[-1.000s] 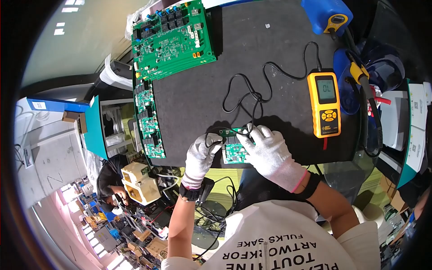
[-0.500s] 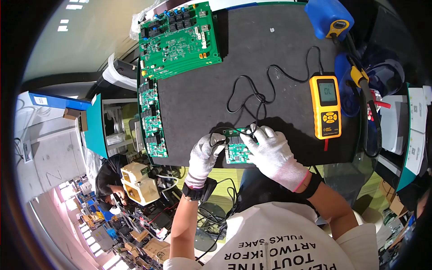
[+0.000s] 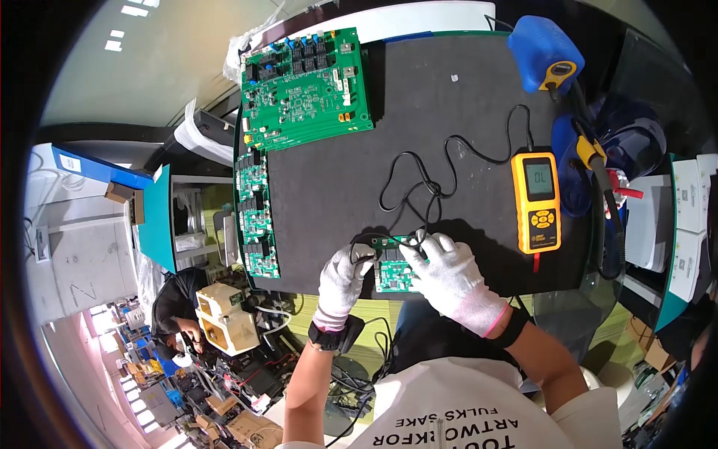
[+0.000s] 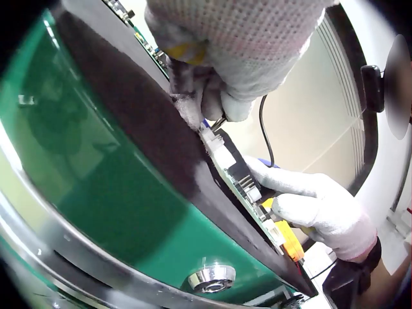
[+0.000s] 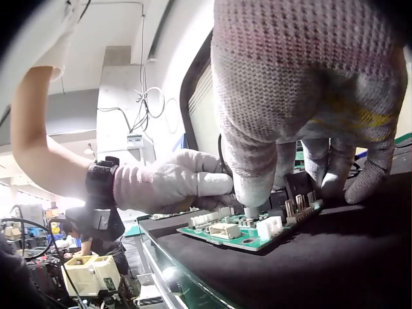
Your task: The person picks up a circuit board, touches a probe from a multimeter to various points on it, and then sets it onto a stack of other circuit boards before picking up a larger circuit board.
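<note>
A small green circuit board (image 3: 395, 275) lies on the dark mat between my two gloved hands, close to the table's near edge. My left hand (image 3: 345, 281) is at its left side and pinches the end of a thin black cable (image 3: 404, 159); the left wrist view shows a small metal tip by the fingertips. At the board's right side, my right hand (image 3: 446, 277) grips it with thumb and fingers, as the right wrist view shows. From there the cable runs in loose loops to a yellow handheld meter (image 3: 537, 202), whose display reads "OL".
Large green boards (image 3: 307, 97) are stacked at the back left, with a row of smaller boards (image 3: 256, 217) along the left edge. A blue device (image 3: 544, 56) stands back right, near a corded tool (image 3: 591, 153). A person (image 3: 176, 310) is beyond the table, left.
The head view has tilted, so the tabletop sits lower in the picture. Both hands keep their places at the small board, and the meter shows "OL" throughout.
</note>
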Demonstrator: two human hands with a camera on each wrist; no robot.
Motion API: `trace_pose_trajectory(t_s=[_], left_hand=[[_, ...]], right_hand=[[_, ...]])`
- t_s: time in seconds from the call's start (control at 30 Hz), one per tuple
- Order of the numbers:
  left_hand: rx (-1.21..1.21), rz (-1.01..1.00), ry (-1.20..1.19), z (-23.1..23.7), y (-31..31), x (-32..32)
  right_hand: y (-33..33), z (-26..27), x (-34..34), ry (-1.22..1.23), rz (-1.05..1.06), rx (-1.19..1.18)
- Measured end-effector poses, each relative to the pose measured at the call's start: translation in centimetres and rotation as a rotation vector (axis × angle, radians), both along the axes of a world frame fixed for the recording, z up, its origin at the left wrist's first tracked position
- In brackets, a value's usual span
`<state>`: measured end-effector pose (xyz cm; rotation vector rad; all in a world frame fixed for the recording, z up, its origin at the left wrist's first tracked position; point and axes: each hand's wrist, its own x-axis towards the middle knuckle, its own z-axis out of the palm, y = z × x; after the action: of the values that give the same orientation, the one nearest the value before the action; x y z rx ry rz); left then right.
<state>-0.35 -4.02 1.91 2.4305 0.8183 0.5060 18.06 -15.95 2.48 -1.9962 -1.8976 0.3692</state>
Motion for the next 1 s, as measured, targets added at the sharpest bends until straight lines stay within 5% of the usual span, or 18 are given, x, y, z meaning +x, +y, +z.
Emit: trace_pose_trajectory(t_s=[1.0], left_hand=[[0.057,-0.064,0.047,-0.23,0.61,-0.04]], right_hand=[[-0.27,0.40,0.30,0.037,0.019,-0.020]])
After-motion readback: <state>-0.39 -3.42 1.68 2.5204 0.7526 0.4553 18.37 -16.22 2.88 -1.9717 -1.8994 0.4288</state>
